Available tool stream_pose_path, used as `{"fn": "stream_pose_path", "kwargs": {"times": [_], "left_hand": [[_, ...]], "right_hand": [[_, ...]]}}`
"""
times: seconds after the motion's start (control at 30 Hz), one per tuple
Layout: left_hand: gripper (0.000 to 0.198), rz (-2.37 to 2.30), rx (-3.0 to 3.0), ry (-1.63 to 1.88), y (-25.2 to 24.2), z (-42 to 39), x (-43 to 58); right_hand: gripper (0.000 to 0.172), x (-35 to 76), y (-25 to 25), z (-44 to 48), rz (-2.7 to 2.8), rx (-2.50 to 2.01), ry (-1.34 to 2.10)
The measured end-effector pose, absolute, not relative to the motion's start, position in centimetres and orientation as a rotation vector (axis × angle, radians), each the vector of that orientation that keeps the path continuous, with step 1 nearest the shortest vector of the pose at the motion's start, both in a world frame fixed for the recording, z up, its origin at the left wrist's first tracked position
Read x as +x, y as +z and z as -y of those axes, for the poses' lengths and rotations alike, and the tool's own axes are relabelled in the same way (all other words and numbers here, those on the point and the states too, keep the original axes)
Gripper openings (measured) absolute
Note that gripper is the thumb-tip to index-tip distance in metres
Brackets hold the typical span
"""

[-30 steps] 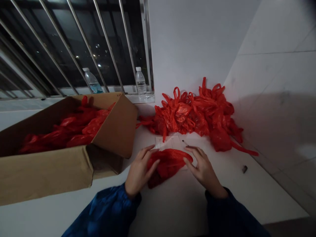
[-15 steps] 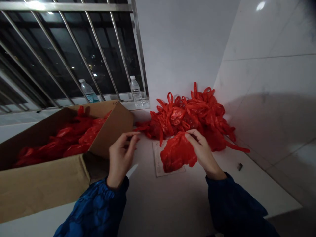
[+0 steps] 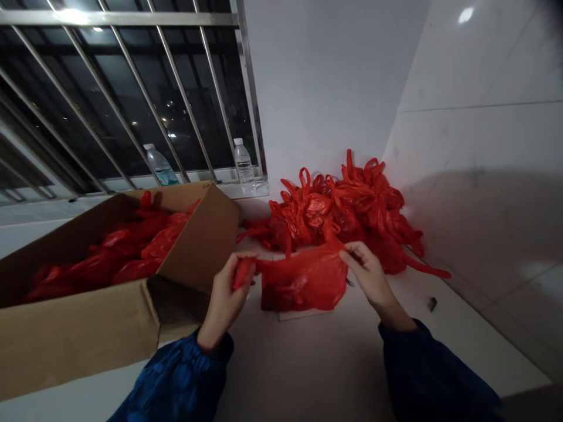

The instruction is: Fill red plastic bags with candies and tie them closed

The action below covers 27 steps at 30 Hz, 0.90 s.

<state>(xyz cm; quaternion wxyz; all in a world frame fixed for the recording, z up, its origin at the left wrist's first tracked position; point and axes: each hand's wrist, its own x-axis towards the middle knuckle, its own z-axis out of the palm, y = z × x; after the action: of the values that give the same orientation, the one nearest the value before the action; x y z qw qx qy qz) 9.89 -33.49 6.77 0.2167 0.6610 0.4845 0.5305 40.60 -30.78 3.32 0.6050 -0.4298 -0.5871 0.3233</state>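
Observation:
A red plastic bag [image 3: 303, 281] is stretched sideways between my two hands, over a flat pale card [image 3: 305, 315] that it mostly covers. My left hand [image 3: 231, 293] is closed round the bag's left end, with some red plastic bunched in the fingers. My right hand [image 3: 367, 275] pinches the upper right corner between thumb and fingers. Just behind the held bag lies a heap of crumpled red bags [image 3: 360, 205], which it overlaps at the top.
A cardboard box [image 3: 79, 328] holding more red bags [image 3: 132, 246] stands at the left. Two plastic bottles [image 3: 160, 165] [image 3: 244, 164] are on the sill by the barred window. A small dark object [image 3: 432, 303] lies on the white table [image 3: 461, 346] at the right.
My left hand has moved right and closed on the bag. The bag, bunched below my right hand before, is now spread wide between both hands.

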Motion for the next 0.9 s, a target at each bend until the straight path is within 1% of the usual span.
{"fn": "stream_pose_path", "kwargs": {"times": [0.07, 0.13, 0.2, 0.23, 0.27, 0.37, 0.47, 0.57, 0.67, 0.77, 0.87, 0.9], "left_hand": [[0.023, -1.363, 1.969, 1.323, 6.1, 34.7, 9.1], [0.019, -1.349, 2.065, 1.267, 6.4, 35.5, 8.9], [0.014, -1.306, 2.077, 1.266, 7.3, 35.8, 9.3], [0.014, -1.279, 2.061, 1.275, 7.8, 35.9, 9.6], [0.014, -1.249, 2.039, 1.284, 8.2, 35.9, 10.0], [0.013, -1.170, 1.953, 1.310, 8.5, 36.0, 11.0], [0.011, -1.119, 1.847, 1.351, 7.7, 36.6, 11.1], [0.010, -1.062, 1.754, 1.369, 6.9, 37.2, 10.4], [0.012, -0.970, 1.641, 1.372, 6.1, 37.2, 9.7], [0.011, -0.829, 1.503, 1.411, 5.3, 36.8, 9.2], [0.008, -0.723, 1.506, 1.338, 5.2, 36.7, 9.1], [0.009, -0.747, 1.586, 1.264, 5.4, 36.9, 9.3]], "right_hand": [[0.026, 41.4, 1.9, 32.0, 1.445, -1.053, 0.728], [0.032, 41.7, 2.1, 33.4, 1.446, -1.113, 0.534], [0.035, 41.1, 4.1, 34.6, 1.411, -1.107, 0.273], [0.035, 40.4, 5.4, 35.0, 1.434, -1.065, 0.187], [0.031, 39.5, 6.7, 35.3, 1.505, -1.005, 0.122], [0.022, 36.2, 9.0, 34.7, 1.989, -0.832, 0.115], [0.020, 33.8, 8.0, 33.0, 2.280, -0.874, 0.034], [0.028, 33.0, 6.2, 31.9, 2.374, -0.988, -0.092], [0.034, 33.3, 5.7, 32.2, 2.470, -1.036, -0.119], [0.034, 33.8, 6.0, 33.0, 2.544, -1.123, -0.113], [0.027, 34.2, 6.1, 33.4, 2.543, -1.357, -0.042], [0.034, 34.2, 6.1, 33.5, 2.537, -1.437, 0.004]]}}
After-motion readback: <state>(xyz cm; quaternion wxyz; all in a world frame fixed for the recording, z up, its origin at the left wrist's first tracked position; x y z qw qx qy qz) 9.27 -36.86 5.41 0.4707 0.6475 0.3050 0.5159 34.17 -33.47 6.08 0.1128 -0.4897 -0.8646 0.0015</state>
